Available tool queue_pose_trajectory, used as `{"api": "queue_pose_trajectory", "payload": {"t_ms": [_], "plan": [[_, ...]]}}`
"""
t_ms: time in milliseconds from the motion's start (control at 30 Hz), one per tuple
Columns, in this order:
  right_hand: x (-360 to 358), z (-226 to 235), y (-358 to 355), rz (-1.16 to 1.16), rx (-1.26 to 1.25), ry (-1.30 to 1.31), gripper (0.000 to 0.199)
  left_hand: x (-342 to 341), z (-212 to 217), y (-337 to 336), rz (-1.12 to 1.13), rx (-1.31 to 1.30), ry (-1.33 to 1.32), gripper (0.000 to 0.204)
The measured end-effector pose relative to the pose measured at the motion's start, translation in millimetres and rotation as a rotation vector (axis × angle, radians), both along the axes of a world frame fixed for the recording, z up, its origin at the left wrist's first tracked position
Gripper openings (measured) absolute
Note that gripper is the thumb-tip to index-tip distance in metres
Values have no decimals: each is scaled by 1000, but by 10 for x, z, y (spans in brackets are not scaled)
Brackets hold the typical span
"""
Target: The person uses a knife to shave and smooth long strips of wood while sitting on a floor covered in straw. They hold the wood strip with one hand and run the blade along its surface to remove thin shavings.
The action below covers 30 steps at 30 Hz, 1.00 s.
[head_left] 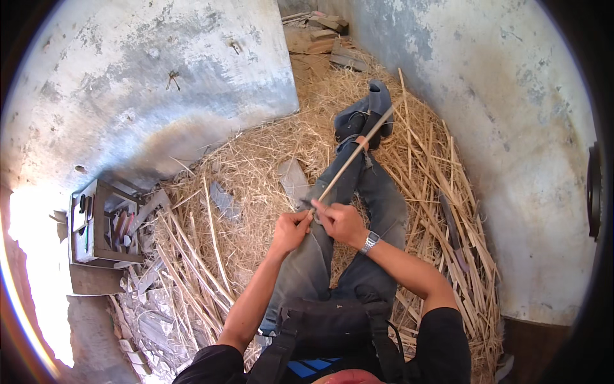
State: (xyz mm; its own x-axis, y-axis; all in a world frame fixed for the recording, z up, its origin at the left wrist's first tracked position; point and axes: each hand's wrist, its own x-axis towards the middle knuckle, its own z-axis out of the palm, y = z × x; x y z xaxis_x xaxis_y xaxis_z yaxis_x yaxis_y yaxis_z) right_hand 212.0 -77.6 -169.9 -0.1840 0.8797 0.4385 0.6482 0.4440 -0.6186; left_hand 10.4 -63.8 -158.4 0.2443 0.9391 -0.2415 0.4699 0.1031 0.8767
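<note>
Person's right hand (344, 224) gripping the near end of a pale stick (345, 167) slanting above the legs (382, 201), that end hidden, left hand (292, 232) pinched closed beside it, its hold unclear, wristwatch (369, 242) display too small to read, blue striped mark (312, 367) partly visible below a black bag (327, 326)

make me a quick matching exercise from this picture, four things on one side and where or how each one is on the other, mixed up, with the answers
Column one
1. stick
2. wristwatch
3. shoes
4. wooden stand

Column two
a. silver-coloured, worn just behind the right hand
b. beside the wall at the picture's left
c. long and thin, slanting over the trousers, its near end by the right hand
d. greyish, at the far ends of the trouser legs

Right pairs: 1-c, 2-a, 3-d, 4-b
</note>
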Motion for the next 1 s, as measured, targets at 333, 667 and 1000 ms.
{"api": "queue_pose_trajectory", "payload": {"t_ms": [333, 667, 1000], "plan": [[142, -104, 151, 31, 7, 56, 22, 23, 66, 20, 48, 12, -10, 31], [329, -230, 269, -144, 74, 75, 18, 145, -87, -47, 120, 148, 5, 23], [497, -199, 431, -182, 110, 42, 25, 361, -33, -211, 210, 278, 58, 22]]}}
